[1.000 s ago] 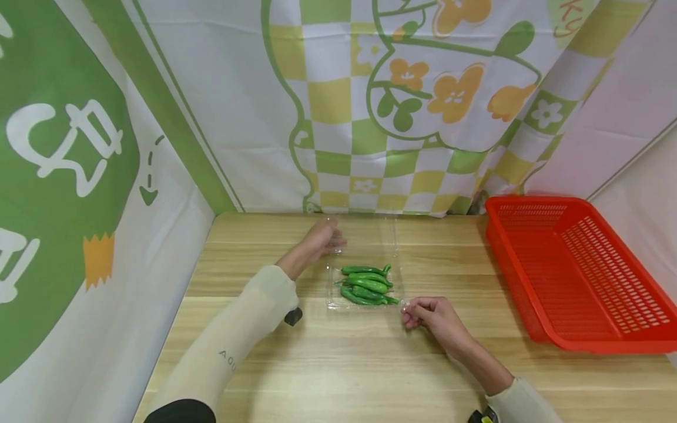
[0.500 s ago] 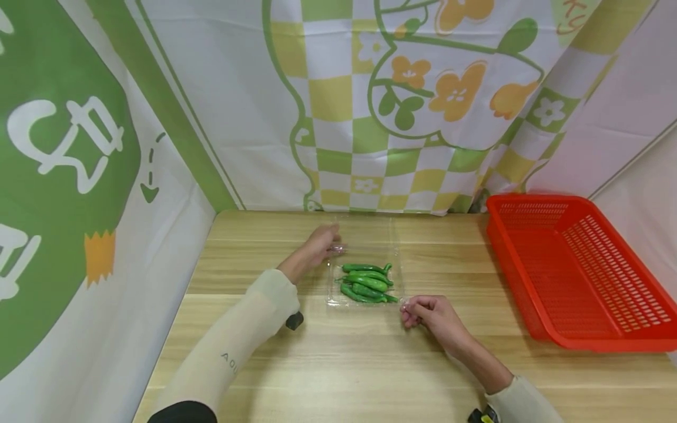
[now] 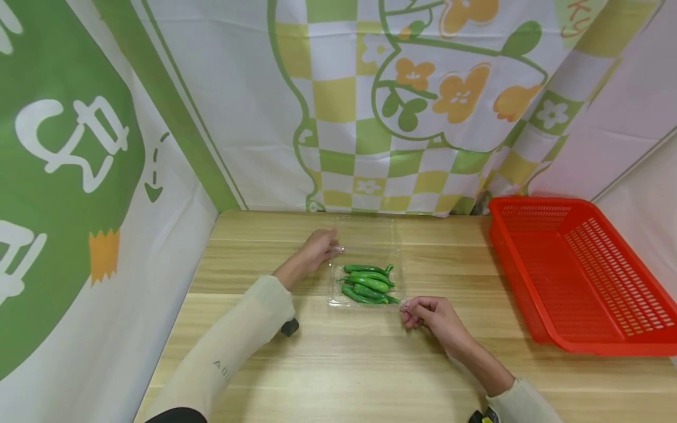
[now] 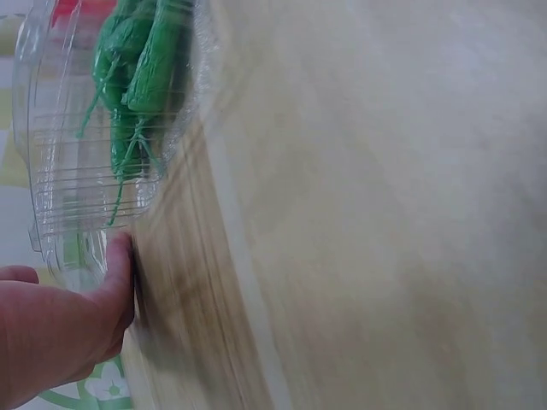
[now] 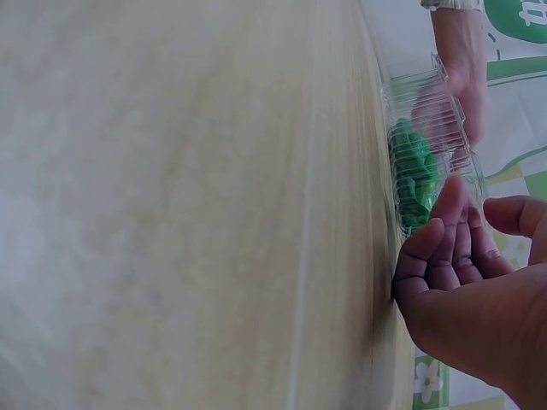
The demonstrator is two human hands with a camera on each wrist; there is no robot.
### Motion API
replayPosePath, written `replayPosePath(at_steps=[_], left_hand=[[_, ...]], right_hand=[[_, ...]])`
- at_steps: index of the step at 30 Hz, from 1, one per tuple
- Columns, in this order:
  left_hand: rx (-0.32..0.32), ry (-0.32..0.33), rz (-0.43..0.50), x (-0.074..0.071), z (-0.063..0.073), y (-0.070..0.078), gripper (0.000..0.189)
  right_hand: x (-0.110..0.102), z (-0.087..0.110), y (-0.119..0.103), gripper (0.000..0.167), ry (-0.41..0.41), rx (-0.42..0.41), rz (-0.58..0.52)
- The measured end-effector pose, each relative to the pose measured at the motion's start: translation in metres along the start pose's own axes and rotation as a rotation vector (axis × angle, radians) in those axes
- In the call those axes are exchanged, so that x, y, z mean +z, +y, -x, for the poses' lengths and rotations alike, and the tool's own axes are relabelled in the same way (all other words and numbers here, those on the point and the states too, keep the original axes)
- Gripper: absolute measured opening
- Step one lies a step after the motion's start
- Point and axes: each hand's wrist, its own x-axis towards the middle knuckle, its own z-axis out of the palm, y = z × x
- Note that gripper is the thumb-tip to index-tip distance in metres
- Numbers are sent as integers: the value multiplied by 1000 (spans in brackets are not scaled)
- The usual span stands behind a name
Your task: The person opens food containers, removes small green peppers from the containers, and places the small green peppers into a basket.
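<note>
A clear plastic clamshell box (image 3: pixel 338 305) lies on the wooden table with its lid (image 3: pixel 365 230) folded back towards the curtain. Several green chili peppers (image 3: pixel 370 285) lie side by side in the front half. At the box's left side, near the hinge, my left hand (image 3: pixel 317 247) grips the edge; the left wrist view shows its thumb along the plastic and the other fingers partly hidden. My right hand (image 3: pixel 436 314), fingers curled, pinches the front right corner of the box. In the right wrist view, the peppers (image 5: pixel 414 171) appear beyond the fingertips.
To the right stands a red plastic basket (image 3: pixel 534 299) with perforated sides. A patterned curtain (image 3: pixel 370 141) hangs along the table's back edge, and more printed cloth (image 3: pixel 174 235) borders the left side. The wooden table (image 3: pixel 359 364) extends in front of the box.
My left hand has moved down from the lid's left edge to near the hinge and now grips there. The lid lies flatter. The right hand has stayed at the corner.
</note>
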Motion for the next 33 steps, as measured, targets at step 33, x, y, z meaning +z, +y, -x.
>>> replayPosePath(at_steps=[33], left_hand=[[136,32,-40,10,71,-34,62]], right_hand=[[-14,-2,-13,19,132,-107,447]])
